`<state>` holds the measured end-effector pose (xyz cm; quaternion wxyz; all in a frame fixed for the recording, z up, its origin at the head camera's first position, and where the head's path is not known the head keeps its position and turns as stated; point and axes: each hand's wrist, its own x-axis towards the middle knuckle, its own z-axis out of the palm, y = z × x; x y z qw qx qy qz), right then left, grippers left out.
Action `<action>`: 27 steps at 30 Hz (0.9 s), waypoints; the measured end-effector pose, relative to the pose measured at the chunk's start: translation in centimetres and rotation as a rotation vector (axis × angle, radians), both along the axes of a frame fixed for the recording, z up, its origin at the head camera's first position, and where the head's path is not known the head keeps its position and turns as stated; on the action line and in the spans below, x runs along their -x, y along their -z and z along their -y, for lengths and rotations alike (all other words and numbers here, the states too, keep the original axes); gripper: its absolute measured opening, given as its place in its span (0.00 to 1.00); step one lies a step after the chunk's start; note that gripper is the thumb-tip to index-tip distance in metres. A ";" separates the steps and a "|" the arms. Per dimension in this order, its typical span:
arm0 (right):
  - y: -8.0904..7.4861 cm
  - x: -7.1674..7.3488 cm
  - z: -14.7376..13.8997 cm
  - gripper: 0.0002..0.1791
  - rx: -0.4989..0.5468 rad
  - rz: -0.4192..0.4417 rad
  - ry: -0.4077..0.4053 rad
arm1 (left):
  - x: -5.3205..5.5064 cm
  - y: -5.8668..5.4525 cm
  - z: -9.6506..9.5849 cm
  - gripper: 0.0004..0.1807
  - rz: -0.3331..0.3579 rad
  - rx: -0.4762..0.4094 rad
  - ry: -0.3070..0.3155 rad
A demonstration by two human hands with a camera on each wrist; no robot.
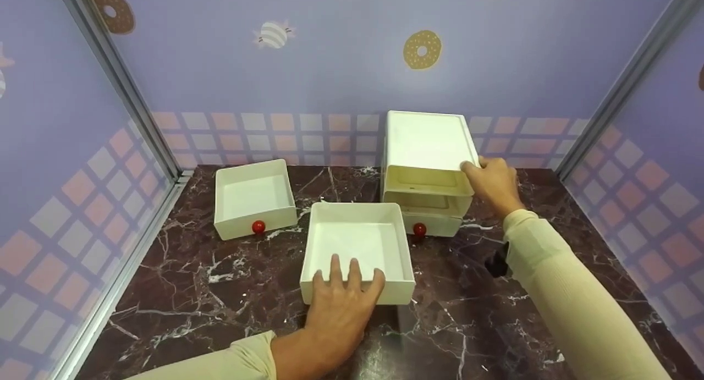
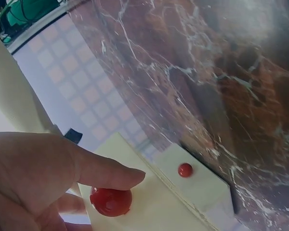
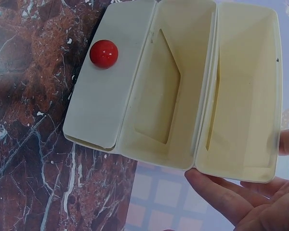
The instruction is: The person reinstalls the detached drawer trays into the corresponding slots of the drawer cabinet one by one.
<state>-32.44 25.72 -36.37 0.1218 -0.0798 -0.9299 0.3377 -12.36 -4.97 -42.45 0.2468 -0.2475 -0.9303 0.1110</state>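
My left hand point(image 1: 341, 303) grips the front wall of a white drawer point(image 1: 357, 248) in the middle of the head view. Its fingers reach over the rim inside, and in the left wrist view the thumb lies on the front panel beside a red knob point(image 2: 111, 201). Back right stands a white drawer cabinet point(image 1: 432, 141) with two vacant upper slots and a lower drawer point(image 1: 434, 226) pushed in. With my right hand point(image 1: 495, 185) I hold the cabinet's upper right edge, thumb on top and fingers along the side. The right wrist view shows the lower drawer's red knob point(image 3: 104, 54).
Another white drawer point(image 1: 256, 223) with a red knob sits at the left on the dark marbled tabletop point(image 1: 247, 297). Patterned purple walls point(image 1: 341, 66) enclose the back and sides, with metal frame strips point(image 1: 126, 94) at the corners.
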 end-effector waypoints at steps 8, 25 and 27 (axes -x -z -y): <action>-0.1 0.0 0.0 0.24 -0.003 -0.006 -0.003 | -0.1 0.0 -2.9 0.44 0.084 0.079 0.022; 0.0 0.1 0.0 0.24 -0.006 0.005 0.021 | 0.8 1.6 -10.4 0.33 0.108 0.272 0.065; 0.0 0.1 0.0 0.24 -0.006 0.003 0.023 | 0.9 1.7 -11.1 0.33 0.111 0.270 0.063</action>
